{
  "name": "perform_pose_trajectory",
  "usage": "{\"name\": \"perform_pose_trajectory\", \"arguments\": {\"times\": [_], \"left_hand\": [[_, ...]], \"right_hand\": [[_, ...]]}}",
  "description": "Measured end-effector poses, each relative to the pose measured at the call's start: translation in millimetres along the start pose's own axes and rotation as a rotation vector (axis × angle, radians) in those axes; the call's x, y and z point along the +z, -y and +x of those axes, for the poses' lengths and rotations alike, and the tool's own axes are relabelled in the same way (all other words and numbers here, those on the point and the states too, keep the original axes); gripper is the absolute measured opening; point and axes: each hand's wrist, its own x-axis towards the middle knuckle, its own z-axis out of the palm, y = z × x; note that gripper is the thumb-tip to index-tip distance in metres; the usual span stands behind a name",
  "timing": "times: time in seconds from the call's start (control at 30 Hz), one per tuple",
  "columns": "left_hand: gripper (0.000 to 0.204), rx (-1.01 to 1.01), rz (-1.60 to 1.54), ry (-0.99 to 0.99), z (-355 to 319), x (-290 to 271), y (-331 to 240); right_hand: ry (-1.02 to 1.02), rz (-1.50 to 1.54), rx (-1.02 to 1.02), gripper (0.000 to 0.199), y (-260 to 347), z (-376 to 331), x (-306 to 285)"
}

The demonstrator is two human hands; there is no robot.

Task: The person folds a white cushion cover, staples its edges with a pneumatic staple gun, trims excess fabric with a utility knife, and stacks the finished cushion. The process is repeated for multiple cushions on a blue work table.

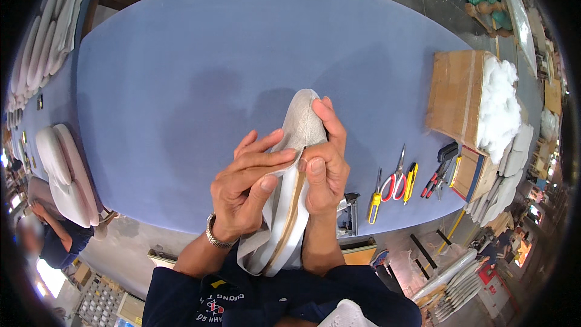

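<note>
A light grey fabric-covered cushion (301, 120) is held on edge in front of my chest, its narrow rounded end pointing away over the table. Its near side shows white padding and a tan strip running lengthwise between the layers. My left hand (242, 191), with a metal watch at the wrist, presses the loose fabric edge with thumb and fingers. On the other side my right hand (327, 172) grips the cushion, thumb and bent forefinger pinching near the seam, the other fingers behind its far end. What lies under the fingertips is hidden.
The blue table (181, 42) spreads ahead. To the right lie a yellow screwdriver (374, 206), red-handled scissors (396, 184), a yellow cutter (411, 181), pliers (432, 184) and a black stapler-like tool (446, 152). A cardboard box (457, 91) holds white stuffing. Cushions (66, 172) stand left, near another person.
</note>
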Motion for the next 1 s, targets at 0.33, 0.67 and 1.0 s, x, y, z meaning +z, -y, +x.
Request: {"name": "perform_pose_trajectory", "arguments": {"times": [0.33, 0.67, 1.0], "left_hand": [[0.038, -0.057, -0.344, 0.255, 73.8, 15.8, 48.6], [0.035, -0.007, -0.296, 0.318, 77.5, 48.4, 58.0], [0.047, 0.067, -0.005, 0.372, 78.6, 72.5, 30.4]], "right_hand": [[-0.075, -0.167, 0.058, 0.031, 18.5, -8.4, -9.9], [-0.102, -0.058, 0.081, 0.038, 4.0, -21.8, -13.8], [-0.169, 0.034, 0.097, 0.040, -7.8, -31.8, -34.1]]}}
